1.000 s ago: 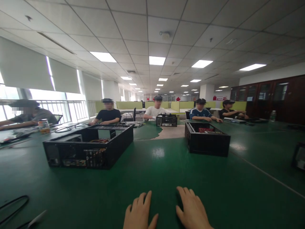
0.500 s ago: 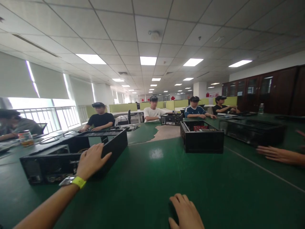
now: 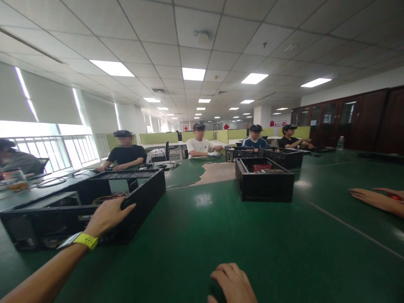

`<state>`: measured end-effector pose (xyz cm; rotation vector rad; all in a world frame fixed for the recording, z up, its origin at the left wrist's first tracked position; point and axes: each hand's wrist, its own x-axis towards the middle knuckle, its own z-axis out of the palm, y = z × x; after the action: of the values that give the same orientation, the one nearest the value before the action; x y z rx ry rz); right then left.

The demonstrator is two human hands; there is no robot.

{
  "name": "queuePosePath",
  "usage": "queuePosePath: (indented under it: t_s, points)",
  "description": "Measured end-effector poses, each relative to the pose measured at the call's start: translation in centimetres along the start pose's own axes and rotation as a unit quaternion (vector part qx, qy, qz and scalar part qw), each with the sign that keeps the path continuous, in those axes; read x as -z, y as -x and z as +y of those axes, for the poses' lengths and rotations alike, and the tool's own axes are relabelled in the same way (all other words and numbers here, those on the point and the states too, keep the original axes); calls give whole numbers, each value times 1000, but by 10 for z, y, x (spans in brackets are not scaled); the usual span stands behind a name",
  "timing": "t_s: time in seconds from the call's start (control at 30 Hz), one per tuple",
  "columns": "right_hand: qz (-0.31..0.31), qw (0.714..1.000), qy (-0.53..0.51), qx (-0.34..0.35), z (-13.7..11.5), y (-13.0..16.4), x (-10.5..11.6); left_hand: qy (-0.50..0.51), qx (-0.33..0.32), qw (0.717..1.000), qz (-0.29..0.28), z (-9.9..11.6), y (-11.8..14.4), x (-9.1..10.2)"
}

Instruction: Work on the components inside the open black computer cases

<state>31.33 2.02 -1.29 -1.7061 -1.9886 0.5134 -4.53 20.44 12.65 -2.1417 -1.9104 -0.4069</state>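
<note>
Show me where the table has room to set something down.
The widest bare patch of table lies between the left case, the near right case and the right hand. Another runs from the near right case to a co-worker's hands. Crowded: the left case, under the left hand, and behind the near right case, where two more cases stand.

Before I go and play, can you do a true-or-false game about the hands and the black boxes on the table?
1. The left hand is on the near rim of the big black case. True.
2. The right hand is on a black case too. False: it is apart from the cases, by the near side of the table.
3. A yellow-green band is around the left wrist. True.
4. The tabletop is mostly white. False: it is mostly green.
5. A red part shows inside the smaller open case. True.
</note>
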Motion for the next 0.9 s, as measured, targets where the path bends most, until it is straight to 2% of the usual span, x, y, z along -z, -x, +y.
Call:
queuePosePath:
  t_s: [0.13,0.23,0.3,0.4,0.5,0.57,0.63,0.7,0.73,0.77,0.83,0.87,0.9]
  points:
    - [29,999,-27,14,-4,1,3,7,-25,1000,-16,26,15,8]
    - [42,998,-49,29,-10,1,7,7,-53,999,-10,62,33,18]
    - [91,991,-92,34,-19,2,18,4,-87,996,1,92,49,28]
    - [175,967,-178,52,-34,-6,51,4,-136,991,2,145,81,45]
    - [217,952,-201,82,-46,-34,94,46,-172,984,-17,205,124,61]
    - [207,963,-143,91,-49,-61,119,93,-202,973,-63,243,152,69]
    - [161,980,-62,96,-49,-85,136,129,-255,948,-139,268,171,75]
    - [108,989,2,101,-43,-100,144,152,-308,919,-193,270,181,82]
    - [89,990,21,103,-38,-102,145,161,-326,910,-199,260,182,87]
    - [78,991,35,104,-32,-102,146,169,-333,908,-190,244,181,92]
    - [61,990,68,108,-17,-94,148,171,-317,917,-172,198,180,103]
    - [57,989,81,112,-9,-88,149,166,-283,929,-170,173,180,107]
    - [54,987,92,119,-2,-82,151,154,-244,937,-194,151,181,110]
